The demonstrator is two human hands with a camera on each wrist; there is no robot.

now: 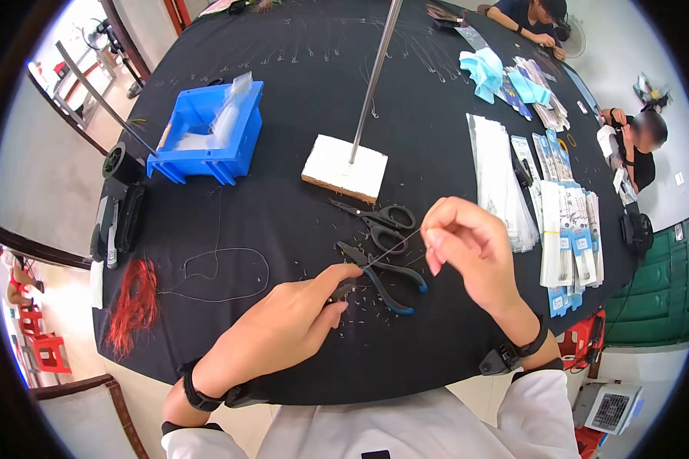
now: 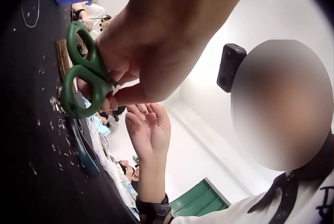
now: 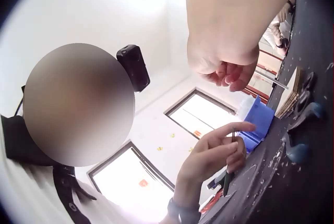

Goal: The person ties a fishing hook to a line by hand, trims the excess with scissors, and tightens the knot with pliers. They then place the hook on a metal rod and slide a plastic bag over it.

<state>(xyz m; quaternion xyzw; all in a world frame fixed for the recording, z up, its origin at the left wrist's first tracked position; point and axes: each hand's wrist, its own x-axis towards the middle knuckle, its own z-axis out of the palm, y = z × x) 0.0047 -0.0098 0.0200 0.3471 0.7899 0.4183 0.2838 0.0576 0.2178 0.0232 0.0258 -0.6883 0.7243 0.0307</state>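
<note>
Gripping green-handled scissors (image 2: 94, 69), the left hand (image 1: 285, 320) is curled.

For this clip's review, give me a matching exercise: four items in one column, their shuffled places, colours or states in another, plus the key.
Items
1. Green-handled scissors
2. Bundle of strands
3. Bin
4. White block

Descriptions
A. Has a metal rod rising from it
B. In the left hand
C. Red
D. Blue, with translucent plastic inside

Pairs: 1-B, 2-C, 3-D, 4-A
</note>
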